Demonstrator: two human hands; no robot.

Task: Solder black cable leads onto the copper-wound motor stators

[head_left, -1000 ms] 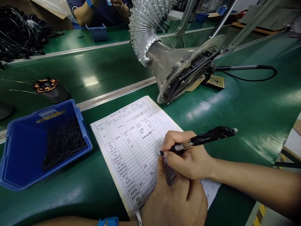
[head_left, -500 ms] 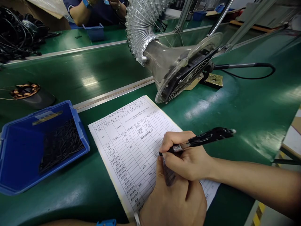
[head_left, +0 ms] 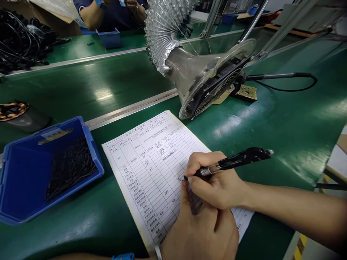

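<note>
A printed form (head_left: pixel 135 159) with handwritten entries lies on the green table. My right hand (head_left: pixel 217 180) grips a black pen (head_left: pixel 230 161) whose tip is at the paper, near the middle of the table of rows. Just below it my left hand (head_left: pixel 200 231) rests on the sheet, index finger stretched out to a spot by the pen tip. Its other fingers are partly hidden, and it holds nothing that I can see. Both hands cover the lower right part of the form.
A blue bin (head_left: pixel 21 173) with many small black pieces stands at left. Behind it, a grey cylinder with copper windings (head_left: pixel 24 117) sits on the green conveyor (head_left: pixel 121 79). A fume hood (head_left: pixel 200 72) on a silver duct (head_left: pixel 162 32) stands beyond the form. Opposite, a co-worker (head_left: pixel 114 14) sits near a small blue tray (head_left: pixel 108 38).
The cylinder with copper windings has shifted left along the conveyor. My hands, the pen and the form stay practically in place.
</note>
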